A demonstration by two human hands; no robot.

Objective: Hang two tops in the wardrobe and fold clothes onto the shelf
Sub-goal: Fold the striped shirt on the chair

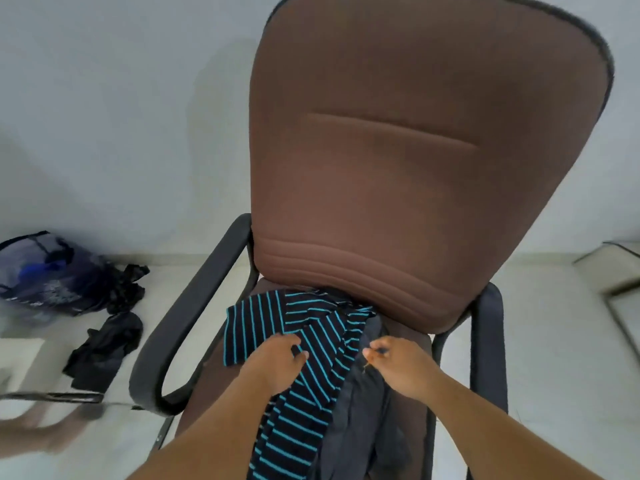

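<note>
Black armrests point(194, 306) wall both side edges of the chair seat point(214, 375); the brown backrest point(398, 168) blocks its rear edge; the front edge stays open.

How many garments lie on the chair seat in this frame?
2. A black top with turquoise stripes lies across the seat under the left hand; a dark grey garment lies beside it, pinched by the right hand. More may be hidden underneath.
</note>
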